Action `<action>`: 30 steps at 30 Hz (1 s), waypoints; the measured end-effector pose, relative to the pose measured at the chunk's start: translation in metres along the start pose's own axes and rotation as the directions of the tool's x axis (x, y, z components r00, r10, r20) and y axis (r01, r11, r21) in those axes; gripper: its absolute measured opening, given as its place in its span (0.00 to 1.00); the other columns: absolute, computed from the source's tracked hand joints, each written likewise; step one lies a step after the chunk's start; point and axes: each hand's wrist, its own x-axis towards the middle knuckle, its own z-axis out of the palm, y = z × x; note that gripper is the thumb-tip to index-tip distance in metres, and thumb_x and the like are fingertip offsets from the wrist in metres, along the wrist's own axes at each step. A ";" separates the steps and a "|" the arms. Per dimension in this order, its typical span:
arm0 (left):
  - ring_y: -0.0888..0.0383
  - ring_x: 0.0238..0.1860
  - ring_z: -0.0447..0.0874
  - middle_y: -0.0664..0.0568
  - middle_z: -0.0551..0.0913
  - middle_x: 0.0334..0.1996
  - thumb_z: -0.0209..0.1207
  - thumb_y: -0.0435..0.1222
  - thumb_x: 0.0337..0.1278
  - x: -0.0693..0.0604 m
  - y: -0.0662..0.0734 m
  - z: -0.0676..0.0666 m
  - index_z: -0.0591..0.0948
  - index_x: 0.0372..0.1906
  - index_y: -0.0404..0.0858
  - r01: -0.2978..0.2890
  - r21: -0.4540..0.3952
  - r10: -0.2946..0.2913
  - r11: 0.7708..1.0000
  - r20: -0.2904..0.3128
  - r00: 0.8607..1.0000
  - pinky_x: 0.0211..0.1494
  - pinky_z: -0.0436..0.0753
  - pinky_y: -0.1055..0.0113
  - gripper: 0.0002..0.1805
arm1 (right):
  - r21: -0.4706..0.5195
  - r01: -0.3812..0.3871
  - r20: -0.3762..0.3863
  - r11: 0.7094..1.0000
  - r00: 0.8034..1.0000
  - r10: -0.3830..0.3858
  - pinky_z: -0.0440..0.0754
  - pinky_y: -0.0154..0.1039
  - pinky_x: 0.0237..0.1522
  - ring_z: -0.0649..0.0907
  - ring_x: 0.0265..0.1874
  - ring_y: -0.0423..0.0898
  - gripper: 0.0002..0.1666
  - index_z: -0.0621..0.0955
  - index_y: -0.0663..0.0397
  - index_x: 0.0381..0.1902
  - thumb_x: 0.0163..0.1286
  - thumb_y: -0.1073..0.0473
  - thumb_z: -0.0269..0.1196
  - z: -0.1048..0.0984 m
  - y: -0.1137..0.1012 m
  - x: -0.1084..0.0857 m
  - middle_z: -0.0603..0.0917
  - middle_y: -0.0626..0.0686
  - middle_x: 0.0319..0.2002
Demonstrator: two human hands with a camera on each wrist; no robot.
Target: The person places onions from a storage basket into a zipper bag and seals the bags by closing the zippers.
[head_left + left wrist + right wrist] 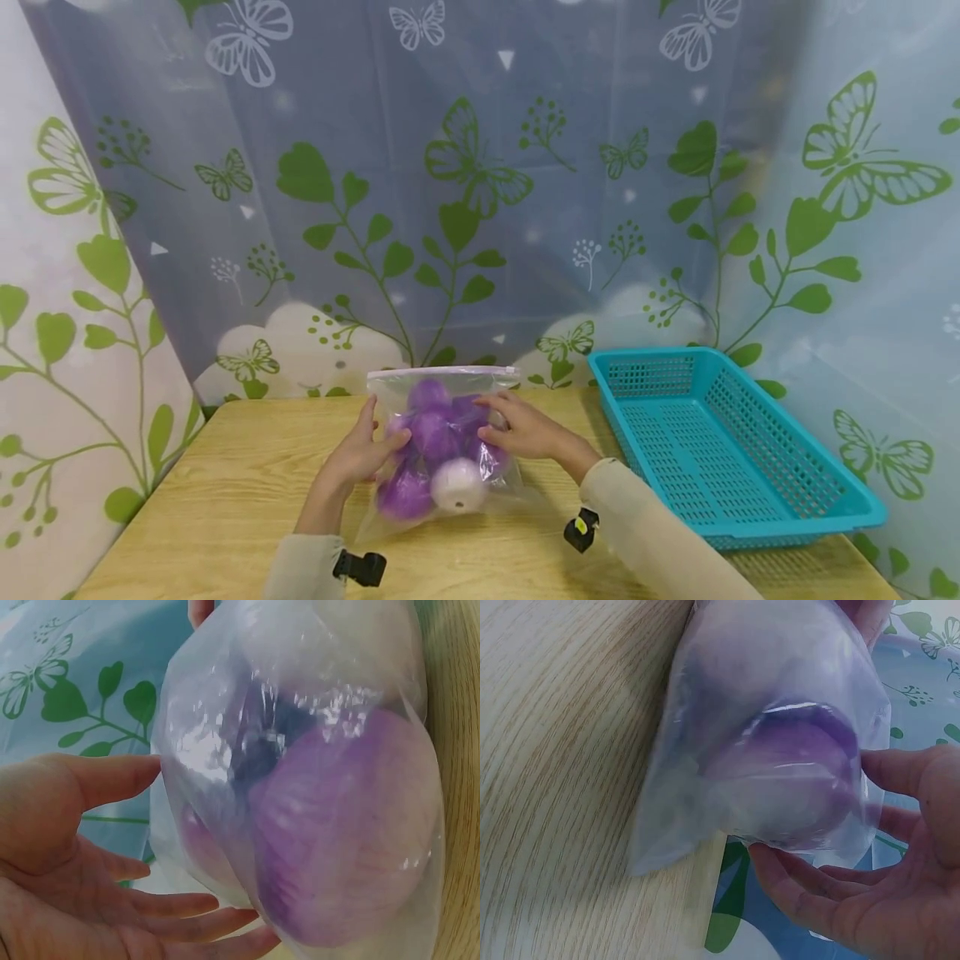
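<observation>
A clear zip bag (450,450) holds several round purple, onion-like things (435,437); a whitish one (459,486) with a dark spot lies low at the front. The closed zip strip (442,372) runs along the bag's top. My left hand (360,454) holds the bag's left side, thumb in front and the other fingers stretched toward its far side. At the opposite side, my right hand (525,427) grips the bag, its thumb and index finger on the front. Close up, the purple skin (337,832) appears streaked through the plastic. Some fingertips are hidden behind the bag.
A turquoise plastic basket (738,527) with slotted walls stands on the wooden table (247,467), at the right. Behind the table hangs a patterned curtain (555,250) with butterflies and leaves. Small black devices (360,568) are worn at both wrists.
</observation>
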 end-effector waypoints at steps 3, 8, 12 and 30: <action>0.20 0.72 0.60 0.19 0.45 0.77 0.58 0.43 0.75 0.000 0.001 0.000 0.32 0.82 0.35 -0.007 0.020 0.007 1.000 -0.008 1.000 0.49 0.89 0.43 0.53 | -0.001 -0.007 -0.006 1.000 1.000 0.007 0.84 0.55 0.54 0.79 0.45 0.50 0.33 0.68 0.58 0.75 0.77 0.54 0.61 0.001 0.000 0.001 0.73 0.65 0.65; 0.19 0.72 0.60 0.19 0.45 0.77 0.57 0.44 0.75 -0.001 0.002 -0.001 0.32 0.82 0.35 -0.014 0.034 0.014 0.999 -0.007 1.000 0.53 0.88 0.40 0.53 | 0.012 -0.028 -0.017 1.000 0.999 0.028 0.80 0.63 0.63 0.80 0.56 0.60 0.33 0.69 0.56 0.75 0.77 0.54 0.61 0.002 0.001 0.002 0.71 0.66 0.69; 0.18 0.72 0.58 0.18 0.46 0.76 0.58 0.43 0.75 -0.001 0.000 -0.002 0.34 0.82 0.34 -0.029 0.052 0.030 0.998 -0.013 0.999 0.58 0.86 0.36 0.52 | 0.023 -0.035 -0.016 0.999 0.999 0.035 0.79 0.66 0.65 0.79 0.60 0.64 0.32 0.69 0.56 0.75 0.77 0.55 0.61 0.003 0.001 0.002 0.70 0.67 0.69; 0.26 0.78 0.52 0.31 0.57 0.79 0.61 0.46 0.71 -0.001 -0.003 0.006 0.57 0.81 0.38 -0.084 0.105 0.081 0.991 0.030 0.996 0.78 0.59 0.27 0.42 | 0.020 -0.031 0.046 0.999 0.998 0.030 0.56 0.63 0.83 0.56 0.80 0.68 0.43 0.46 0.73 0.80 0.84 0.50 0.49 0.014 0.001 0.005 0.52 0.73 0.80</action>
